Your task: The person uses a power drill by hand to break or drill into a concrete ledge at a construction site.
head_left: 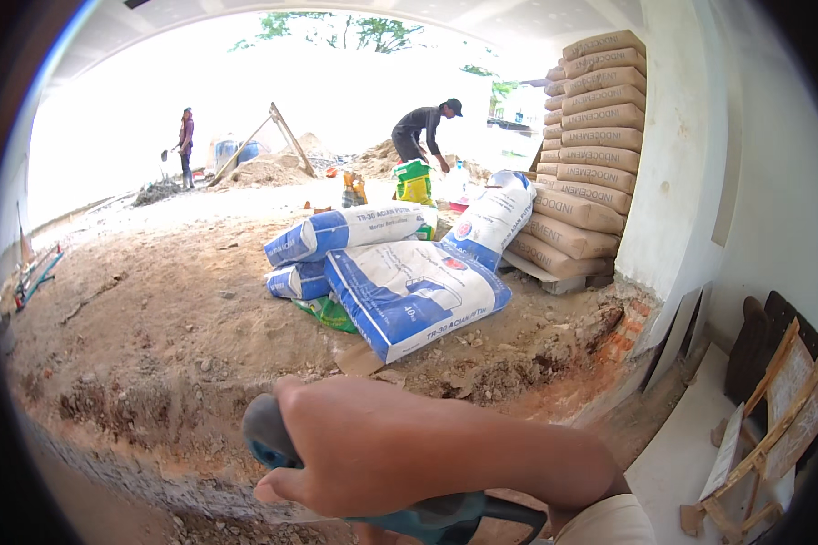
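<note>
My right hand (pixel 345 445) reaches across from the lower right, its fingers closed round the front part of a teal and black power tool (pixel 427 520). The tool's rounded dark grey end (pixel 268 427) sticks out beyond my knuckles on the left. A black loop-shaped handle (pixel 523 518) shows under my forearm. Below the tool a small patch of skin (pixel 374 534) meets the lower edge; it may belong to my left hand, whose fingers are hidden. Just past my hand, blue and white paper sacks (pixel 418 295) lie piled on bare earth.
A tall stack of brown paper sacks (pixel 595 154) stands against a white column (pixel 677 173) with exposed brick at its foot. Broken wooden frames (pixel 763 427) lean at the right. One person (pixel 420 132) bends over behind the sacks; another (pixel 186 150) stands far left. The earth drops off in a ledge (pixel 173 481).
</note>
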